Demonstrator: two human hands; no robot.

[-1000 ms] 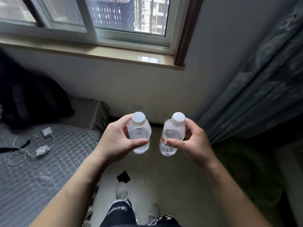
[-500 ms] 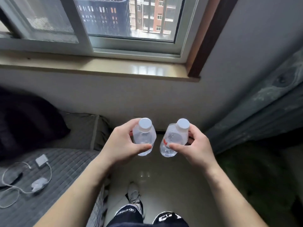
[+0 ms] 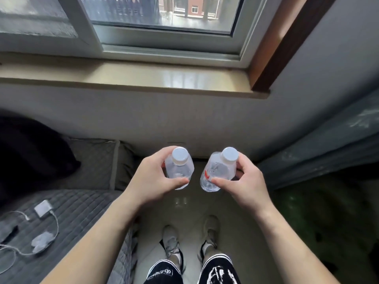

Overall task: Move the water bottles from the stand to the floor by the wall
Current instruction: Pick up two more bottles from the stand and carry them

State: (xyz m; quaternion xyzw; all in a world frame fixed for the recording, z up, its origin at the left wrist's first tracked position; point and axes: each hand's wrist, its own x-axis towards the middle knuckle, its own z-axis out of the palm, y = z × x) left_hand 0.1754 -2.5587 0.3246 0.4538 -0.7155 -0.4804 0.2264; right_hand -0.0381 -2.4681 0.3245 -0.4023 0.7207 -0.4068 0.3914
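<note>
Left hand: my left hand (image 3: 151, 181) is wrapped around the left bottle (image 3: 179, 171), thumb across its near side, fingers curled behind it.
Right hand: my right hand (image 3: 244, 183) is closed on the right bottle (image 3: 217, 173), thumb on the near side by the red patch of its label, fingers round the far side.
Bottles: 2 clear water bottles with white caps, both held in the air above the floor (image 3: 242, 228), caps tipped toward me; they sit side by side with a gap between them, not touching.
Right bottle tilt: its base leans toward the left bottle, its cap toward my right.
Floor: pale and glossy, a narrow strip running from my feet to the wall (image 3: 184, 119); neither bottle rests on it.
Wall: straight ahead under the window sill (image 3: 155, 78); the bottles hang just short of its foot.
Feet: my 2 grey shoes (image 3: 171, 241) stand on the floor below the bottles, toes toward the wall.
Bed: the grey quilted bed (image 3: 78, 208) runs along my left, its edge just beside my left forearm; a white charger with cable (image 3: 44, 209) lies on it near the left edge of view, with a dark bundle (image 3: 30, 156) behind it toward the wall.
Right side: a grey-blue curtain (image 3: 328, 144) hangs along the right, with something dark green (image 3: 320, 212) on the floor below it that I cannot make out.
</note>
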